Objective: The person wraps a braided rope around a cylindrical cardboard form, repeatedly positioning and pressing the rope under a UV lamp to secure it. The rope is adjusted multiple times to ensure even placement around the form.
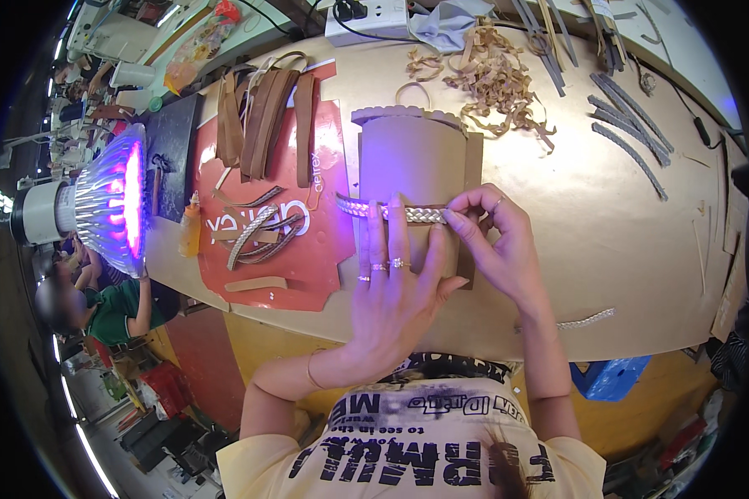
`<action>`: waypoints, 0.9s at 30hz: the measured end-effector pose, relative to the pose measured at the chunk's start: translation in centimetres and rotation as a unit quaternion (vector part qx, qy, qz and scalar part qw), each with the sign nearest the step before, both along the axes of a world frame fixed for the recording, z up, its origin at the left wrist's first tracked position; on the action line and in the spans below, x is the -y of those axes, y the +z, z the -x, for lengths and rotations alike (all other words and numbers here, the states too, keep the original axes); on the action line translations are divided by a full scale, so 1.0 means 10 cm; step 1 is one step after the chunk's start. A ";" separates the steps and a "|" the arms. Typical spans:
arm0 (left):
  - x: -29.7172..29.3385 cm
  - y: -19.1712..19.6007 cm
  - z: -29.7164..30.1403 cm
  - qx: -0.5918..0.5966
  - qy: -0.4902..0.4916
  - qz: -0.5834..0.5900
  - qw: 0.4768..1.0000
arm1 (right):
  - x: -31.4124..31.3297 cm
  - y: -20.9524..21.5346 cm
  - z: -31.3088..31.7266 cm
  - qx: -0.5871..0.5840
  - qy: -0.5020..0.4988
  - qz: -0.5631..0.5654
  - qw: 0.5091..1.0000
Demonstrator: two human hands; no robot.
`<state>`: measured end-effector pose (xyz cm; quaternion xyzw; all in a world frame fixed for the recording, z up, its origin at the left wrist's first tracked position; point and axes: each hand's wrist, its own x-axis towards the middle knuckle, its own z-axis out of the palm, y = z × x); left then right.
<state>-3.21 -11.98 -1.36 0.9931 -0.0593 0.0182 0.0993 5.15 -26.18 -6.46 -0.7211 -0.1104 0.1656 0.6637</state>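
A silvery braided strap lies across a curved brown board with a scalloped far edge. My left hand rests flat on it, fingers stretched out and pressing the strap down. At the strap's right end, my right hand pinches it between thumb and forefinger. A thin brown strip runs along the strap's far edge, partly hidden by my fingers. To the left, several braided straps and brown strips lie on a red sheet.
A lamp glowing purple hangs at the left, near a glue bottle. Curled brown scraps and a white power strip sit at the back. Grey braided strips lie at the far right. A person in green is at the left.
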 end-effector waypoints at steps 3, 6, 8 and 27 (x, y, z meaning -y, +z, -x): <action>0.00 0.00 0.00 -0.001 -0.001 -0.003 1.000 | 0.00 -0.02 -0.02 -0.034 0.018 -0.024 0.999; 0.01 0.00 0.00 -0.003 0.001 -0.006 1.000 | 0.00 0.00 -0.06 -0.066 0.033 -0.048 0.996; 0.02 0.00 0.00 -0.007 0.002 -0.009 1.000 | 0.01 0.04 -0.11 -0.085 0.055 -0.044 0.994; 0.00 0.01 0.00 0.003 -0.010 -0.041 0.999 | 0.11 -0.17 0.14 0.484 -0.010 0.238 0.842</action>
